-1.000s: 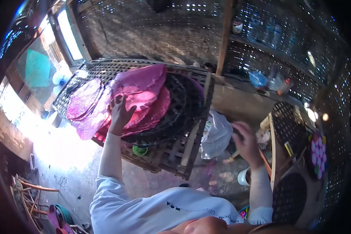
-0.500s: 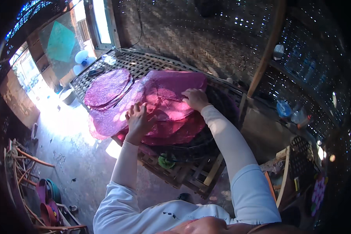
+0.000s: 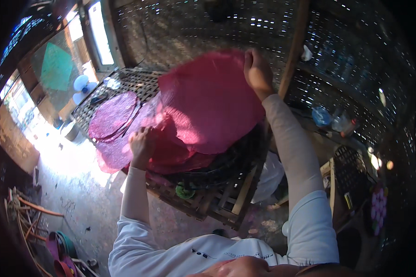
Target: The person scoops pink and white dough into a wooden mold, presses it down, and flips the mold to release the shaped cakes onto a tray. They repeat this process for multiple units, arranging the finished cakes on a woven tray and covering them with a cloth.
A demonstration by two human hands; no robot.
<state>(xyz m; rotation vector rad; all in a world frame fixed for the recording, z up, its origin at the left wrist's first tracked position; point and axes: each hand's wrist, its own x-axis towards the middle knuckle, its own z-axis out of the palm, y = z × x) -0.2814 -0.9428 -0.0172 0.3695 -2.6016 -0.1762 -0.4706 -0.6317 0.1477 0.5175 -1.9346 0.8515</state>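
Note:
A broad, thin pink sheet (image 3: 212, 99) is raised on its far right side, its surface catching a patch of sunlight. My right hand (image 3: 259, 74) grips it at the far right corner, thumb toward the top edge. Lower and to the left, my left hand (image 3: 142, 144) has curled fingers closed on pink sheet material beside a crumpled, darker fold (image 3: 166, 143). Farther left lies a stack of rounded purple-pink sheets (image 3: 113, 115). Beneath the raised sheet, part of a dark round tray-like thing (image 3: 235, 157) shows; the sheet hides the rest.
Everything rests on a woven bamboo-slat table (image 3: 145, 78). A green bunched thing (image 3: 185, 191) sits near its front edge. Behind stands a woven wall (image 3: 171, 32) with a wooden post (image 3: 295, 46). Blue-and-white fan (image 3: 82, 85) at the far left; plastic bags (image 3: 321, 117) at right.
My right hand has risen away to the far right, lifting the pink sheet off the pile. My left hand has curled its fingers and shifted slightly left. The whole view has shifted too.

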